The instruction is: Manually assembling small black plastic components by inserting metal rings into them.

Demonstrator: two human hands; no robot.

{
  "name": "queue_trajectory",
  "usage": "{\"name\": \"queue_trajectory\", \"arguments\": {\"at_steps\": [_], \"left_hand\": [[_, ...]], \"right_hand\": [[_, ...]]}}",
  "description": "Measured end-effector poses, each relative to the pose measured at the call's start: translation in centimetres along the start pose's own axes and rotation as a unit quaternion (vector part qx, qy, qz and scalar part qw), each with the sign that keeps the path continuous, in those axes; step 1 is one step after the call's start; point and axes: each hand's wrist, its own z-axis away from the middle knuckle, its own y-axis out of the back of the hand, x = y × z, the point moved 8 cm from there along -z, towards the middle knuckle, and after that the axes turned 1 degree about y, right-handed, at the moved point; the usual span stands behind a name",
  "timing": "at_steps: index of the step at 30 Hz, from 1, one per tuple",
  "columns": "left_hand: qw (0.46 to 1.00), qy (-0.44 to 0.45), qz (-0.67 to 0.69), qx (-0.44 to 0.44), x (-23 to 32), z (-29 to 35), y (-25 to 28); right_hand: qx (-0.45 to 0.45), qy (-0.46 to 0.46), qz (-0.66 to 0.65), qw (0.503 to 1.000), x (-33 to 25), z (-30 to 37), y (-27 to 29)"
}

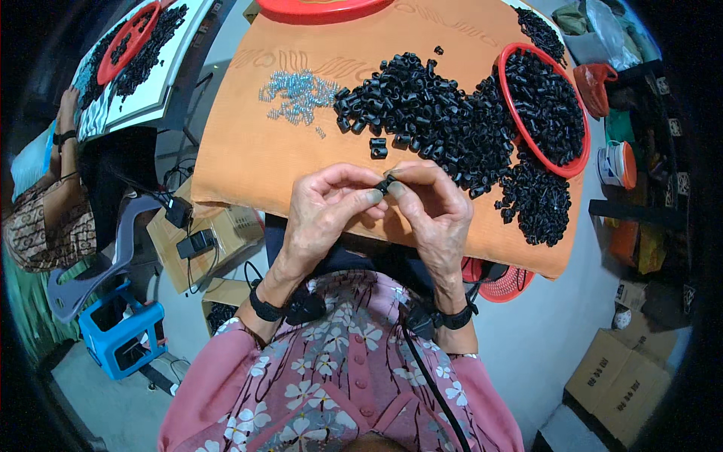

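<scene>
Above the near edge of the orange cloth (248,151), my left hand (320,211) and my right hand (437,211) meet fingertip to fingertip. Both pinch one small black plastic cord lock piece (386,184), mostly covered by thumbs and fingers. Just beyond them lie a couple of loose black pieces (378,148). A broad heap of black plastic barrels (422,98) spreads farther back and to the right. Small metal springs (300,94) are scattered left of that heap. At the right, finer black parts (536,203) form another pile beside a red-rimmed basket (585,143) full of black pieces.
A red tray (324,10) sits at the table's far edge. Another person's hand (69,102) rests at a white table (169,64) on the left. Around the floor are a blue stool (124,331), cardboard boxes (203,252) and a white bucket (614,166).
</scene>
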Motion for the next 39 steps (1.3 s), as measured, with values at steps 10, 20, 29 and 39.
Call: {"name": "queue_trajectory", "arguments": {"at_steps": [10,20,29,39], "left_hand": [[1.0,-0.016,-0.013,0.013,-0.2,0.2,0.3],[0.999,0.007,-0.022,0.049,0.0,0.3,0.8],[0.998,0.0,0.01,0.066,-0.2,0.2,0.6],[0.996,0.01,0.055,0.073,-0.5,0.3,0.7]], "right_hand": [[-0.03,-0.013,0.063,0.997,-0.2,0.2,-0.3],[-0.097,0.204,0.205,0.952,-1.9,0.4,-2.2],[-0.052,0.26,0.267,0.926,-2.1,0.9,-2.6],[-0.041,0.345,0.337,0.875,-2.8,1.4,-3.6]]}}
